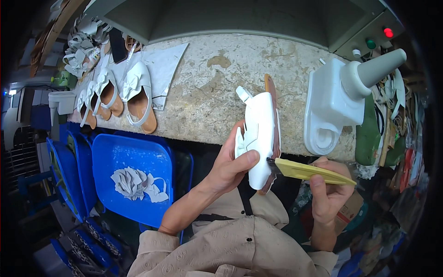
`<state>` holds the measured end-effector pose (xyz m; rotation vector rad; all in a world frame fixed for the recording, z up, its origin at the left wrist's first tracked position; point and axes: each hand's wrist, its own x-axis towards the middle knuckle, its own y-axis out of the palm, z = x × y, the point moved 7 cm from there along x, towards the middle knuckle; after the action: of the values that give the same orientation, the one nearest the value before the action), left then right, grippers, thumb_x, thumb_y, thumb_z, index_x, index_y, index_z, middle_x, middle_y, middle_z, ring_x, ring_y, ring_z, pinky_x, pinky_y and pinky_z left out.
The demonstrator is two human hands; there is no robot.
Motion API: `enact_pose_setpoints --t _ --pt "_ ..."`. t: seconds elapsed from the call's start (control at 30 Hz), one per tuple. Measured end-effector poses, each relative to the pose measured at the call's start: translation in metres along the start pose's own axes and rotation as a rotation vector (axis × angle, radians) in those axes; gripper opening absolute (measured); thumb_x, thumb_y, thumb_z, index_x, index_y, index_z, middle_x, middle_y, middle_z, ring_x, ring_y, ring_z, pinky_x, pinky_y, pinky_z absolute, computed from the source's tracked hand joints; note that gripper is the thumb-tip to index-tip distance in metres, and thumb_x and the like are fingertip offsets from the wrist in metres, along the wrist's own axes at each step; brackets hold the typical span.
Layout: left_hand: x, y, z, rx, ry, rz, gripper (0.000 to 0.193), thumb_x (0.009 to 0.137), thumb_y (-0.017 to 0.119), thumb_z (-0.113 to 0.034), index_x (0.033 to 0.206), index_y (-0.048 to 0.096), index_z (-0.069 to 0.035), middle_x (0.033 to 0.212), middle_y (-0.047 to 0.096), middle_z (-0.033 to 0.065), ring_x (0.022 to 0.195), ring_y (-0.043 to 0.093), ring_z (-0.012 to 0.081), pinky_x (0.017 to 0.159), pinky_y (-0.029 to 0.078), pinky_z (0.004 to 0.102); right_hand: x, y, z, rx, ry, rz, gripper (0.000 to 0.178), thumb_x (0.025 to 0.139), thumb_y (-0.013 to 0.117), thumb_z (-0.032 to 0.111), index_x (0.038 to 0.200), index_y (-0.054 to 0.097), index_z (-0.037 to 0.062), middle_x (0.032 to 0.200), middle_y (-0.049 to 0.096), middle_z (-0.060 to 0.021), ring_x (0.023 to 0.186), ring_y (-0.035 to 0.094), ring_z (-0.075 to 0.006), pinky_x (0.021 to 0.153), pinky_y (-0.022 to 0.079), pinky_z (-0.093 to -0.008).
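Observation:
My left hand (230, 161) is wrapped round a white shoe (262, 121) with a bow on its upper, thumb pressed on the side near one end. The shoe is held on its side in front of the table edge. Its brown sole (277, 131) faces right and looks partly apart from the white upper. In my right hand (326, 196) is a brush with a flat yellow handle (314, 172), gripped between thumb and fingers. The brush's dark tip is at the seam between upper and sole; whether it touches is hard to tell.
A white plastic pot (325, 104) with a grey cone-shaped spout stands right on the worn table (198, 99). Several white bow shoes (138, 94) line the left side. Below them, a blue bin (134, 152) holds white straps and bows (134, 183). A grey metal hood (240, 18) spans the back.

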<state>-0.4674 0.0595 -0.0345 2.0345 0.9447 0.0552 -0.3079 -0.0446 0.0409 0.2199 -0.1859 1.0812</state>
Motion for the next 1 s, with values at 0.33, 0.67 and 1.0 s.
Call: enact_pose_setpoints --t 0.33,0.67,1.0 --pt "-0.003 0.008 -0.009 0.065 0.033 -0.115 0.065 0.088 0.068 -0.021 0.138 0.030 -0.005 0.111 0.057 0.0104 0.101 0.061 0.0173 0.086 0.052 0.0343 -0.014 0.009 0.014 -0.140 -0.252 0.059 0.020 0.082 0.071 -0.001 0.099 0.060 -0.0024 0.081 0.068 -0.0168 0.068 0.065 -0.0260 0.060 0.054 -0.0337" --pt "-0.001 0.013 -0.009 0.053 -0.035 -0.158 0.060 0.091 0.066 -0.028 0.135 0.032 -0.006 0.113 0.055 0.0087 0.098 0.063 0.0151 0.073 0.057 0.0306 -0.025 0.010 0.020 -0.244 -0.432 0.151 0.021 0.077 0.072 -0.001 0.095 0.062 0.0000 0.091 0.070 -0.0171 0.074 0.062 -0.0267 0.061 0.057 -0.0372" --pt "-0.002 0.015 -0.008 0.066 -0.092 -0.158 0.052 0.095 0.059 -0.027 0.136 0.032 -0.010 0.118 0.054 0.0075 0.108 0.058 0.0157 0.092 0.051 0.0351 -0.018 0.009 0.042 -0.478 -0.529 0.344 0.020 0.075 0.074 0.007 0.093 0.067 0.0054 0.091 0.071 -0.0115 0.082 0.062 -0.0247 0.068 0.056 -0.0375"
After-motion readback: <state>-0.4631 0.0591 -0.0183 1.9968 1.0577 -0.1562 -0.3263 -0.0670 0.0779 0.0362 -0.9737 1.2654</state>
